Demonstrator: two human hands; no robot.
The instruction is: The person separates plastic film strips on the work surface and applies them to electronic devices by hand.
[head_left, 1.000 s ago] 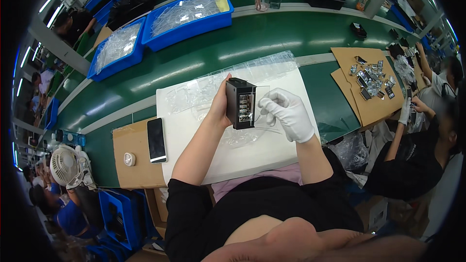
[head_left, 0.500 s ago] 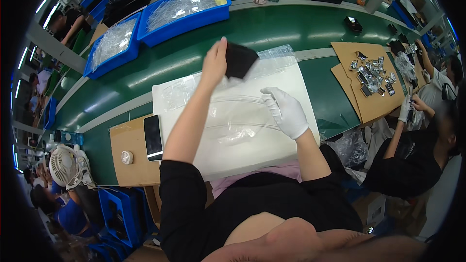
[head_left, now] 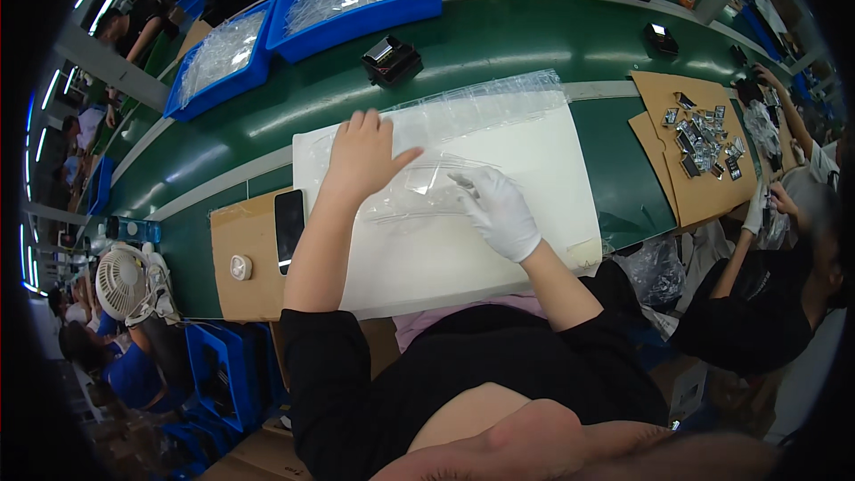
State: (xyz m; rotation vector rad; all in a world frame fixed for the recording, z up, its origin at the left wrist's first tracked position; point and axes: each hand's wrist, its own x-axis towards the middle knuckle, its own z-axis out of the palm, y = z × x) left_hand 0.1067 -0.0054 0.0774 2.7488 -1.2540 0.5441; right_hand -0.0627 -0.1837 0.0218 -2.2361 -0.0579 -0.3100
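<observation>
My left hand [head_left: 361, 158], bare, hovers over the left part of a white sheet [head_left: 534, 151], palm down and thumb spread, with nothing in it. My right hand [head_left: 503, 221] wears a white glove, and its fingers reach out by the right end of a clear plastic piece [head_left: 419, 180] on the sheet. Whether those fingertips touch the plastic is hard to tell. Beyond my left hand, a black box-shaped part [head_left: 392, 62] with a shiny top stands on the green bench [head_left: 499, 40]. A strip of clear plastic film [head_left: 499, 100] lies along the sheet's far edge.
Two blue bins [head_left: 436, 5] with clear plastic pieces stand far left. Cardboard [head_left: 655, 138] at right carries small metallic parts [head_left: 704, 138]. A phone [head_left: 289, 230] and white roll [head_left: 240, 267] lie left, near a white fan [head_left: 123, 283]. A co-worker's hands [head_left: 770, 205] work at far right.
My left hand has let go of the black part, which now stands on the bench, and has drawn back over the sheet. My right hand has shifted slightly left and nearer to me.
</observation>
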